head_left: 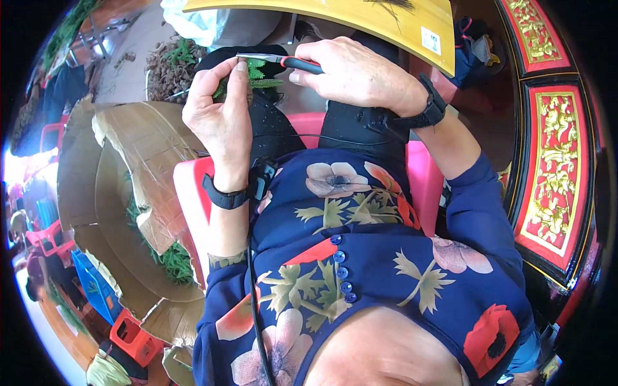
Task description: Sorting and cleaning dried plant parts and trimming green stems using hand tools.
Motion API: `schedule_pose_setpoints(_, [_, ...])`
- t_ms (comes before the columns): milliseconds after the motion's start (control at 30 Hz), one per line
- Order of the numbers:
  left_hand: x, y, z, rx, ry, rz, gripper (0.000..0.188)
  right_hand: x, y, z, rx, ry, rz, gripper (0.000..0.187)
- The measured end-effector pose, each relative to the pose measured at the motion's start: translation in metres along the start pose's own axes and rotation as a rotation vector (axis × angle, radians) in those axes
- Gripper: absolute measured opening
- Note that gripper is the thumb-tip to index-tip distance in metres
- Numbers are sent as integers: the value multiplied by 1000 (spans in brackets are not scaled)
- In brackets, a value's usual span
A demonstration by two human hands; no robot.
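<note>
A navy blouse printed with red and cream flowers (360,257) filled the foreground, above a pink plastic chair seat (421,180). The left hand (219,122) pinched a small green fern-like sprig (257,74) between thumb and fingers, over the lap. The right hand (357,74) was closed around the red-and-black handles of a metal cutting tool (283,61), probably scissors, its blade lying on the sprig. A torn brown cardboard box holding green cuttings (148,193) stood at the left.

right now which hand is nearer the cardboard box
Left. The left hand is right beside the cardboard box; the right hand, holding cutters, is farther off.
</note>
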State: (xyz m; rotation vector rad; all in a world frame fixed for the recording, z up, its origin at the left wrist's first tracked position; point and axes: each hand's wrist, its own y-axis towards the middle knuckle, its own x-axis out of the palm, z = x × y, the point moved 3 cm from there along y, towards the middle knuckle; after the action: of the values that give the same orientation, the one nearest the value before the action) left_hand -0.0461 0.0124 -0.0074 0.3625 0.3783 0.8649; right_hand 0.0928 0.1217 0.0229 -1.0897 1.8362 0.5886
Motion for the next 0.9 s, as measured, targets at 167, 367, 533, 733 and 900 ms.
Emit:
schedule_pose_setpoints(167, [0, 0, 3, 13, -4, 12, 8, 2, 1, 0, -6, 14, 24, 32])
schedule_pose_setpoints(367, [0, 1, 1, 172, 150, 30, 7, 6, 2, 0, -40, 41, 34, 31])
schedule_pose_setpoints(533, [4, -2, 3, -7, -47, 20, 9, 7, 0, -1, -15, 84, 82, 32])
schedule_pose_setpoints(733, [2, -2, -8, -187, -236, -14, 12, 10, 0, -1, -1, 33, 6, 34])
schedule_pose_setpoints(900, [1, -2, -10, -209, -258, -30, 12, 10, -2, -2, 3, 14, -30, 29])
